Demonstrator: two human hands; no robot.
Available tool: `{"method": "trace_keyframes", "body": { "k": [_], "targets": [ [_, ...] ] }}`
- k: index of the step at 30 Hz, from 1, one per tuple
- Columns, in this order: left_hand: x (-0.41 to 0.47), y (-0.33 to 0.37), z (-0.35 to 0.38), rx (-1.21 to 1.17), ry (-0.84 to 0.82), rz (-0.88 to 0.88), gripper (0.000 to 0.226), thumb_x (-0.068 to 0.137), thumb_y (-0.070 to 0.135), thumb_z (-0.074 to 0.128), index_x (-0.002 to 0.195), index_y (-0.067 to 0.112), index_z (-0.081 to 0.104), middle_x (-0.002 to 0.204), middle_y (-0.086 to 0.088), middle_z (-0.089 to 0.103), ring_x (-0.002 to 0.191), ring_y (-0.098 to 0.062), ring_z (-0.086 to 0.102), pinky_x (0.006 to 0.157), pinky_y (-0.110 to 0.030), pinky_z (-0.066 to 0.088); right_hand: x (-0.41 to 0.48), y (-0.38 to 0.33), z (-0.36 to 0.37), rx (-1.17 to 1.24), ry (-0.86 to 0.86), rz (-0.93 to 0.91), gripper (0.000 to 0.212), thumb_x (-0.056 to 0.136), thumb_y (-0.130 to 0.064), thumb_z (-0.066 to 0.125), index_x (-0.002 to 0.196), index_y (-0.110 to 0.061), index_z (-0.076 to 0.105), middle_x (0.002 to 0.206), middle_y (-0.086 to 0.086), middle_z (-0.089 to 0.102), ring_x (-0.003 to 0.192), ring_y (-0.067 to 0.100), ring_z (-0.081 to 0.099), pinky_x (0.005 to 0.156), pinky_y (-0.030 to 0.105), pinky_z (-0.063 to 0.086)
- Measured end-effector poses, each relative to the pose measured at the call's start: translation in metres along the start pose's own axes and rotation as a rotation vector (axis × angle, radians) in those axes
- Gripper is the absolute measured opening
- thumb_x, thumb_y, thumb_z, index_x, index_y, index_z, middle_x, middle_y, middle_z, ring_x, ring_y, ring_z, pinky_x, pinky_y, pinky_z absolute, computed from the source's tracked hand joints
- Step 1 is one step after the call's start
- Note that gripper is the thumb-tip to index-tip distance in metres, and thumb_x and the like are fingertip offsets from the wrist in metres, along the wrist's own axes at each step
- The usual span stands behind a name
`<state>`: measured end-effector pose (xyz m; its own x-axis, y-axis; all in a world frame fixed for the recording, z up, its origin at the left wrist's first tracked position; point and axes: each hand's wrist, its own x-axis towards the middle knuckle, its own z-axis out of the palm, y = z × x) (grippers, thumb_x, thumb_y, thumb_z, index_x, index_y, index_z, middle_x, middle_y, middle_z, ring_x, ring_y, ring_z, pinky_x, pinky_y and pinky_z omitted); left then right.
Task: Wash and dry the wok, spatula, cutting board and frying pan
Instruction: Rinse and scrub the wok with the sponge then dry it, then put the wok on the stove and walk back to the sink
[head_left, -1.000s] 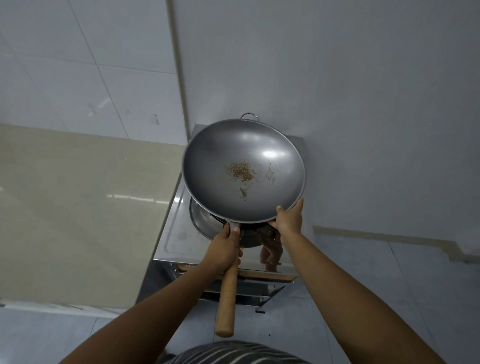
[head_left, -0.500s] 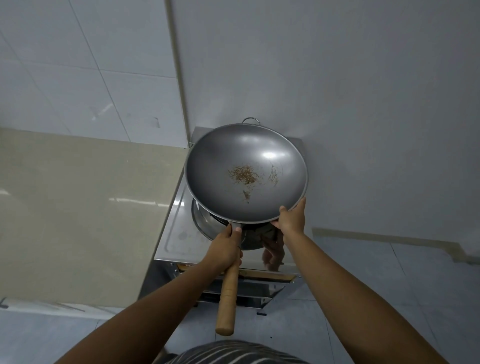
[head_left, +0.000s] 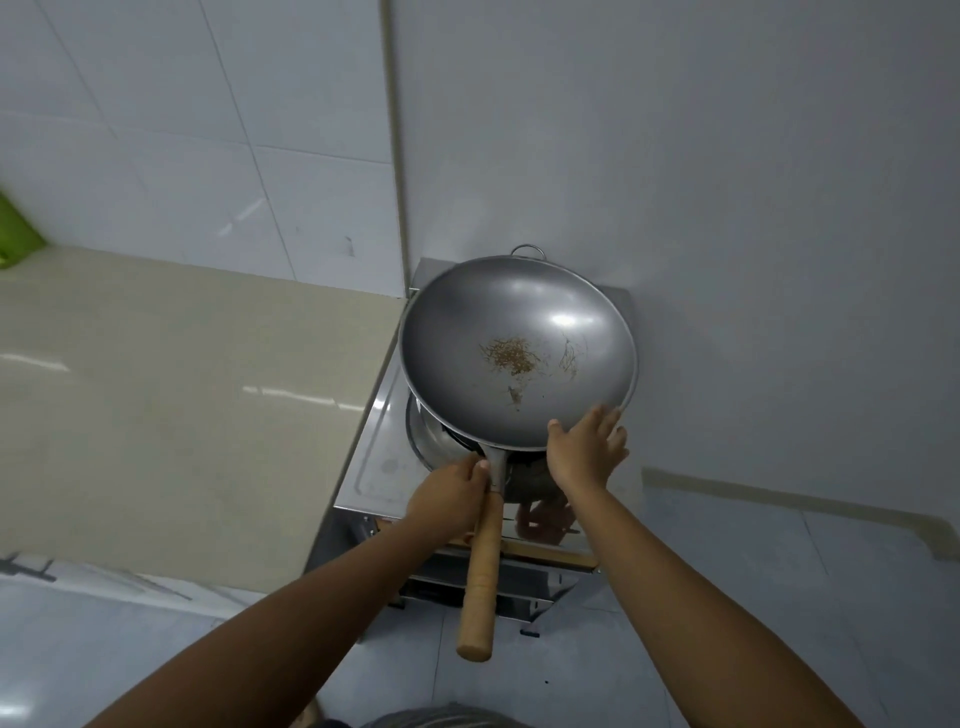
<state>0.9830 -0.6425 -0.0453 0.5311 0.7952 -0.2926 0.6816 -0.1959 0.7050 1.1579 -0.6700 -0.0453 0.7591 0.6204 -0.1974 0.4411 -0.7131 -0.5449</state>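
While the wok half-hides the stove, left hand grips handle, right hand splays.

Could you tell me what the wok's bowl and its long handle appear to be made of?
The wok looks like grey metal, probably steel, satin-smooth: it throws soft bright glints. Its handle looks like pale bare wood, matte tan with faint rings, set into a grey metal socket by the left hand.
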Motion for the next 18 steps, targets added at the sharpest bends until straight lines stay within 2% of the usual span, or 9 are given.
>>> {"method": "trace_keyframes", "body": {
  "k": [2,4,5,7,12,18],
  "targets": [
    [0.0,-0.006,-0.008,0.087,0.022,0.01,0.034,0.103,0.044,0.029,0.1,0.024,0.056,0.092,0.0,0.063,0.085,-0.015,0.062,0.087,-0.044,0.054,-0.009,-0.01,0.006,-0.084,-0.038,-0.096,0.074,0.101,-0.047,0.039,0.157,-0.013,0.004,0.164,0.012,-0.009,0.15,0.035,-0.009,0.119,0.052,-0.003],
    [-0.003,-0.012,-0.02,0.261,0.001,0.014,0.038,0.103,0.046,0.03,0.123,0.023,0.054,0.119,-0.005,0.062,0.106,-0.019,0.061,0.098,-0.042,0.049,-0.016,-0.025,0.014,-0.175,-0.073,-0.192,0.071,0.101,-0.051,0.035,0.157,-0.017,0.009,0.164,0.009,-0.008,0.149,0.035,-0.011,0.119,0.054,-0.005],
    [-0.004,-0.016,-0.027,0.362,-0.003,0.005,0.045,0.103,0.046,0.03,0.136,0.02,0.047,0.134,-0.007,0.056,0.12,-0.021,0.054,0.105,-0.04,0.042,-0.02,-0.034,0.018,-0.202,-0.091,-0.248,0.07,0.101,-0.052,0.033,0.157,-0.018,0.009,0.164,0.008,-0.007,0.149,0.034,-0.011,0.118,0.055,-0.006],
    [-0.008,-0.027,-0.042,0.495,0.041,0.005,0.055,0.104,0.047,0.027,0.149,0.016,0.032,0.149,-0.006,0.043,0.138,-0.021,0.039,0.112,-0.039,0.031,-0.029,-0.055,0.029,-0.226,-0.148,-0.36,0.068,0.102,-0.049,0.031,0.157,-0.017,0.008,0.165,0.005,-0.006,0.149,0.032,-0.013,0.118,0.052,-0.007],
    [-0.014,-0.073,-0.089,0.595,0.118,-0.129,0.061,0.104,0.046,0.02,0.155,0.012,0.015,0.162,-0.005,0.02,0.15,-0.022,0.013,0.121,-0.043,0.016,-0.05,-0.112,0.064,-0.374,-0.295,-0.586,0.063,0.104,-0.046,0.024,0.157,-0.016,0.008,0.165,0.004,-0.004,0.15,0.029,-0.013,0.118,0.048,-0.008],
    [-0.051,-0.141,-0.149,0.606,0.152,-0.297,0.061,0.105,0.043,0.015,0.156,0.01,0.005,0.164,-0.008,0.006,0.151,-0.025,0.0,0.122,-0.045,0.006,-0.094,-0.178,0.117,-0.5,-0.454,-0.703,0.063,0.105,-0.041,0.026,0.157,-0.011,0.01,0.165,0.007,-0.001,0.151,0.031,-0.007,0.121,0.049,-0.002]
  ]
}}
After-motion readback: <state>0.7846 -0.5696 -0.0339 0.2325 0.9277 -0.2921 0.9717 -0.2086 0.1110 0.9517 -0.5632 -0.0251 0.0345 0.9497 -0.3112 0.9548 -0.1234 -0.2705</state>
